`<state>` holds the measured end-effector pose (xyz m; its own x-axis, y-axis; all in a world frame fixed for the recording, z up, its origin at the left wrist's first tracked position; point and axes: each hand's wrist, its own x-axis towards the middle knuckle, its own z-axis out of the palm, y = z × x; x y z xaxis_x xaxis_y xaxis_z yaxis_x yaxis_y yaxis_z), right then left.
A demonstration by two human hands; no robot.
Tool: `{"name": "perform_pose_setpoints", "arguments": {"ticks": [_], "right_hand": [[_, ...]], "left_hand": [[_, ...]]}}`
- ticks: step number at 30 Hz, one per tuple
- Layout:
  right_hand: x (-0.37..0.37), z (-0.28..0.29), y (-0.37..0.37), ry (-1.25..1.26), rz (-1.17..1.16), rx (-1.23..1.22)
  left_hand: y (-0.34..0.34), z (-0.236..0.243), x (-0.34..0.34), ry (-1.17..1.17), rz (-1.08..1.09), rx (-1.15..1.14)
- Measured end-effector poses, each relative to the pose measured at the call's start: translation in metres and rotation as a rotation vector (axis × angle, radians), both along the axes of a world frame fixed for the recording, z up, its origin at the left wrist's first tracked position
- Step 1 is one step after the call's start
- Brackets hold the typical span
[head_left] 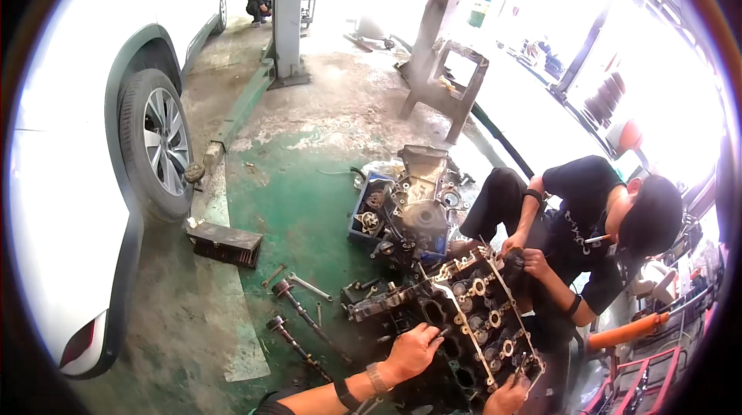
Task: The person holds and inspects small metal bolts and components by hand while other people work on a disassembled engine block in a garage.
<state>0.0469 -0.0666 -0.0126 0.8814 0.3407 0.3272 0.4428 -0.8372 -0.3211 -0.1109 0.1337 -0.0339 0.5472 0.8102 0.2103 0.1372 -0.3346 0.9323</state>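
A metal cylinder head (466,322), full of round openings and valve parts, lies tilted in front of me. My left hand (413,351) is closed over its left side, fingers pinched on a short dark rod-like piece (442,332). At the near right corner, my right hand (508,397) is curled against the head; a thin metal piece stands by its fingertips, and what it grips is partly hidden. Across from me a crouching person (587,237) has both hands at the far end, around a small dark object (512,260).
Two camshafts (305,308) and a wrench (311,287) lie on the green floor to the left. Beyond stand a blue crate (359,210) of parts and a large engine casing (423,202). A black toolbox (226,243) sits beside a white car (73,168). An orange jack (630,331) is at right.
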Motion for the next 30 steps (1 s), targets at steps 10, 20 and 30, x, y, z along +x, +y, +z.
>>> {"name": "perform_pose_setpoints", "arguments": {"ticks": [10,20,30], "right_hand": [[0.045,-0.018,-0.03,-1.118,0.445,-0.403],[0.049,-0.024,-0.027,-1.269,0.504,-0.302],[0.029,0.001,-0.027,-0.062,0.18,-0.176]], "left_hand": [[0.0,-0.002,0.002,0.008,0.001,-0.022],[0.0,-0.005,0.002,0.033,-0.02,0.001],[-0.001,-0.006,0.003,0.071,-0.028,0.029]]}}
